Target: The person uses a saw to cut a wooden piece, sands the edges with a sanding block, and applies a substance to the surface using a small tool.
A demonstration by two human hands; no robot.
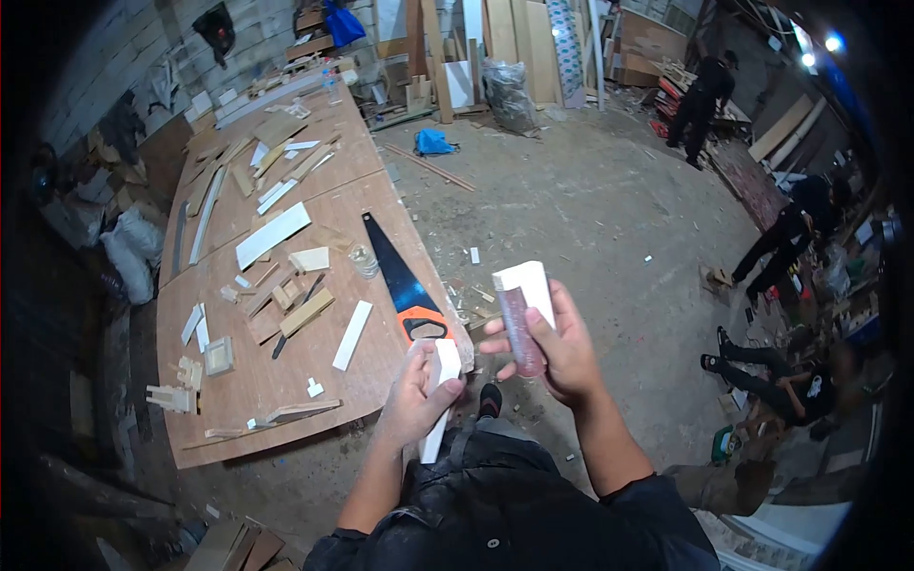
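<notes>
My left hand (pixel 411 407) is closed around a narrow white wooden piece (pixel 446 360) with an angled top end, held upright in front of my body. My right hand (pixel 568 354) grips a white block (pixel 535 282) with a reddish-brown sheet (pixel 518 328), which looks like sandpaper, along its left side. The thumb presses on the block's front, and the two held pieces are apart. Just beyond my left hand, a handsaw (pixel 392 266) with an orange and black handle lies on the wooden table (pixel 314 376).
Wood offcuts, a white board (pixel 274 235), a white strip (pixel 353 335) and a clear jar (pixel 363 260) are on the table. A blue bag (pixel 435 142) lies on the floor (pixel 590 209). Several people in dark clothes are at the right, one person (pixel 800 385) low down.
</notes>
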